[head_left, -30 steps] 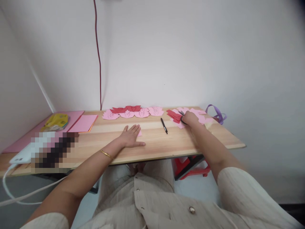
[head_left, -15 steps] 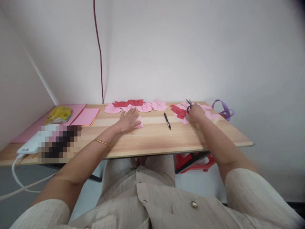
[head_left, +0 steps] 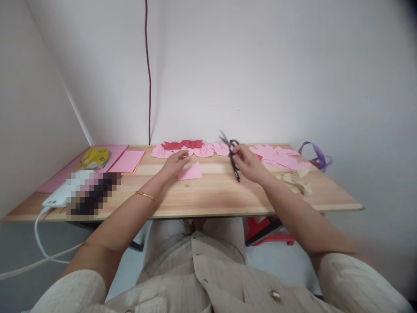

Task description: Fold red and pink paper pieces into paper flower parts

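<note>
A folded piece of pink paper [head_left: 191, 172] lies on the tabletop near the middle. My left hand [head_left: 176, 165] is just left of it, thumb and fingers apart and holding nothing. Black-handled scissors [head_left: 224, 138] are in my right hand [head_left: 249, 163], fingers closed round the handle loops, blades pointing up and to the left. Below them, partly behind the scissors and hand, a black pen [head_left: 237, 175] lies on the table.
Cut pink shapes [head_left: 204, 150] and red ones [head_left: 192, 144] line the wall. Pink cutouts [head_left: 276, 156], beige scraps [head_left: 298, 181] and a purple ribbon [head_left: 317, 156] are at right. Pink sheets [head_left: 127, 161], a yellow packet [head_left: 94, 157] and a white power bank [head_left: 67, 191] with cable stand left.
My right hand has carried the scissors left from the right-hand cutouts to above the pen. My left hand has lifted off the pink folded paper, uncovering it. The view has shifted slightly.
</note>
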`<action>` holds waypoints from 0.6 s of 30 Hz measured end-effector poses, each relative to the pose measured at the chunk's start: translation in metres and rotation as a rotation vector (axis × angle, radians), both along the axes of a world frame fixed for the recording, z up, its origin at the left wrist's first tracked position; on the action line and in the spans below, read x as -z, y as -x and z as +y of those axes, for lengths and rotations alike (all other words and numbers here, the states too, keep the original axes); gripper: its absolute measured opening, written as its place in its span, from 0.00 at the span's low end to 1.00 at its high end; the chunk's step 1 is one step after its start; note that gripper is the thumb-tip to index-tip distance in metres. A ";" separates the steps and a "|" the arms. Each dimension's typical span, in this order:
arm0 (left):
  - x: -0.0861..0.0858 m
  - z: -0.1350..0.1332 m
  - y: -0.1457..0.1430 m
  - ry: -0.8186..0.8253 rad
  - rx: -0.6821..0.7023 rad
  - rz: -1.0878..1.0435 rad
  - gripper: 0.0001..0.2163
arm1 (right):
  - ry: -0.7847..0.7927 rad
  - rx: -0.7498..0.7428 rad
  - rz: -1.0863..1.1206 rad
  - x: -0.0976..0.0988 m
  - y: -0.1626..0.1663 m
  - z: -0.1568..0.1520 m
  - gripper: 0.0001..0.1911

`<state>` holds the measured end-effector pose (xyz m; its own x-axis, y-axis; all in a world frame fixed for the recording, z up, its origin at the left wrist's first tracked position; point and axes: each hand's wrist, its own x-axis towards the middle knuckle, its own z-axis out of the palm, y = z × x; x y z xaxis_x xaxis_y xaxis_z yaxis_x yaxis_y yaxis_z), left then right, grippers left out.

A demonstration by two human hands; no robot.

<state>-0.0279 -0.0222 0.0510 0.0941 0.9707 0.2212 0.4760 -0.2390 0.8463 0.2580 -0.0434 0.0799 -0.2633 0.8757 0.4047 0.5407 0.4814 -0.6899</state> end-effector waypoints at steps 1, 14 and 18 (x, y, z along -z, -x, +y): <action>-0.005 -0.001 0.000 0.019 0.023 -0.124 0.27 | -0.006 -0.058 -0.047 0.002 0.007 -0.005 0.08; -0.023 -0.029 -0.024 0.560 0.393 -0.350 0.18 | -0.236 -0.556 -0.408 0.009 0.068 -0.025 0.05; -0.012 -0.033 -0.027 0.495 0.289 -0.482 0.13 | -0.192 -0.447 -0.451 0.019 0.072 -0.029 0.05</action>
